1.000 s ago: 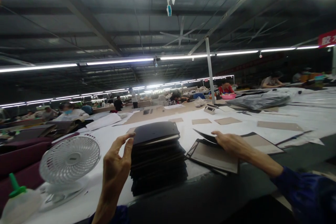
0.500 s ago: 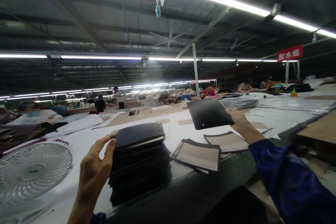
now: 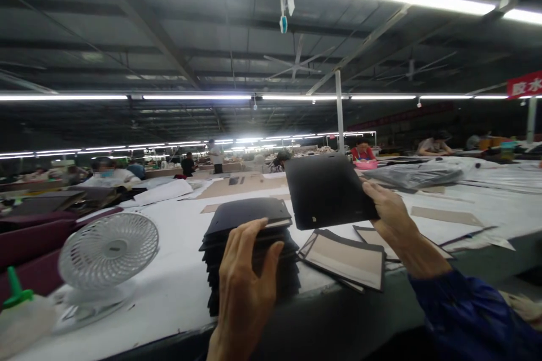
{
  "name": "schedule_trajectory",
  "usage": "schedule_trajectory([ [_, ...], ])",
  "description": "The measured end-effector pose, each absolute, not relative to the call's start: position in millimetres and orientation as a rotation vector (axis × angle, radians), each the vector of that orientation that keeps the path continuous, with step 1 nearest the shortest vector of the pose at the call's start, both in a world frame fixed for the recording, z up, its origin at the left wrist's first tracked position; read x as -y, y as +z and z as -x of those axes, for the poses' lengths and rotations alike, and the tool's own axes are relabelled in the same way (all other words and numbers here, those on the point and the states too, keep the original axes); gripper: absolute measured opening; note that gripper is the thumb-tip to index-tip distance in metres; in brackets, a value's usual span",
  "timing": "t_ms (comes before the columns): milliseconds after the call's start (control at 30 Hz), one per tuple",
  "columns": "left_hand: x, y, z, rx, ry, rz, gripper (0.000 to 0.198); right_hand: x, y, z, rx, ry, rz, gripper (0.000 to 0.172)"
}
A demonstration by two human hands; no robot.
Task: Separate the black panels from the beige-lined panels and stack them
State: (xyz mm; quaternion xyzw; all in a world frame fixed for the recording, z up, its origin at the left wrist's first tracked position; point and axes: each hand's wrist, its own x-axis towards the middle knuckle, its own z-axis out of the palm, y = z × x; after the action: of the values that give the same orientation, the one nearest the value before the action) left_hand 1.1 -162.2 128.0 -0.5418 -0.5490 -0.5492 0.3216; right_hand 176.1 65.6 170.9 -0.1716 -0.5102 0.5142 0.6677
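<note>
My right hand (image 3: 392,217) pinches black panel (image 3: 328,192) by its 3 o'clock edge, face showing; my left hand (image 3: 248,282), flat and ungripping, steadies stack (image 3: 249,220), 7 o'clock.

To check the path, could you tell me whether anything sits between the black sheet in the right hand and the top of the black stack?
Nothing visible does. The black sheet is held up in the right hand, just right of the stack; the left hand covers only its near face.
</note>
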Motion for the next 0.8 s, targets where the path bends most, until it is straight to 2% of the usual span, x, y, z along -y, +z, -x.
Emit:
schedule_trajectory([
  [167, 136.5, 124.9, -18.2, 1.602, -1.434, 1.355, 0.085, -10.1, 174.9, -166.9, 0.99, 1.277, 0.374, 0.025],
  [267, 128.7, 126.3, -33.1, 1.652, -1.555, 1.336, 0.098, 12.5, 166.1, -168.8, 0.944, 1.217, 0.38, 0.031],
  [367, 126.8, 127.0, -42.5, 1.679, -1.74, 1.311, 0.095, 27.3, 156.6, -174.8, 0.966, 1.176, 0.386, 0.032],
  [500, 128.2, 121.9, -38.8, 1.648, -1.867, 1.331, 0.08, 36.6, 151.7, -182.1, 1.024, 1.155, 0.402, 0.035],
  [800, 134.7, 117.0, -26.8, 1.495, -1.575, 1.387, 0.056, 41.6, 153.4, -182.4, 0.935, 1.221, 0.372, 0.038],
])
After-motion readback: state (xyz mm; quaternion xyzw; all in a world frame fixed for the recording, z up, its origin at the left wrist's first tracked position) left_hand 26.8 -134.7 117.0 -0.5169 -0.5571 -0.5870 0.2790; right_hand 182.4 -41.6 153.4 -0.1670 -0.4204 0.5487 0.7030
